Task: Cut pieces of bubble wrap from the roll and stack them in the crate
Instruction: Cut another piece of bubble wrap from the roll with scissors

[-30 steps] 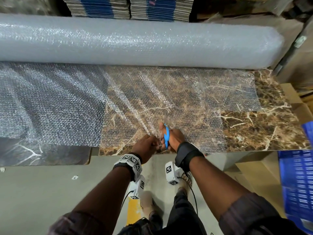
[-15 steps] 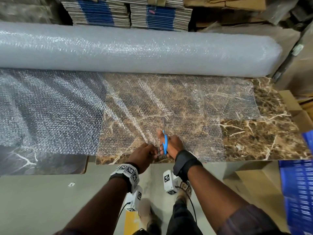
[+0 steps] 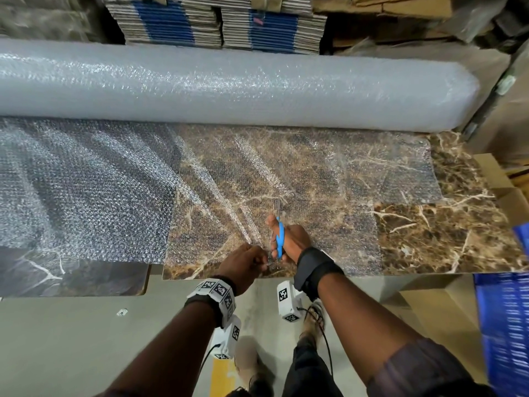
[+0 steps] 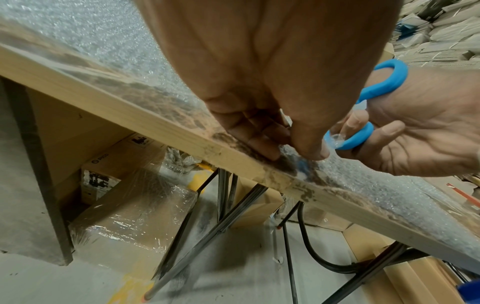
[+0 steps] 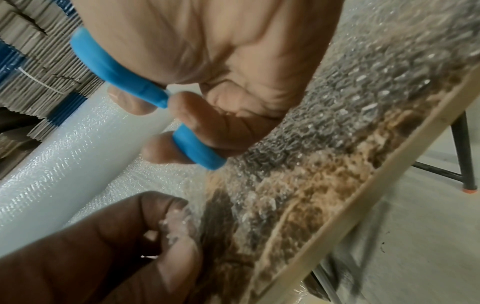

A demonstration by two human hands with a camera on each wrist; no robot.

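Pointing away toward roll [image 3: 229, 90], scissors [image 3: 280, 236] in right hand [image 3: 292, 242]

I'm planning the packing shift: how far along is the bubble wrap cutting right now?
Done: the bubble wrap sheet is unrolled from the roll across the table. In hand: the left hand pinches the sheet's near edge while the right hand works the blue scissors into it, close to that edge. Left: most of this cut, then stacking; the blue crate is only partly visible.
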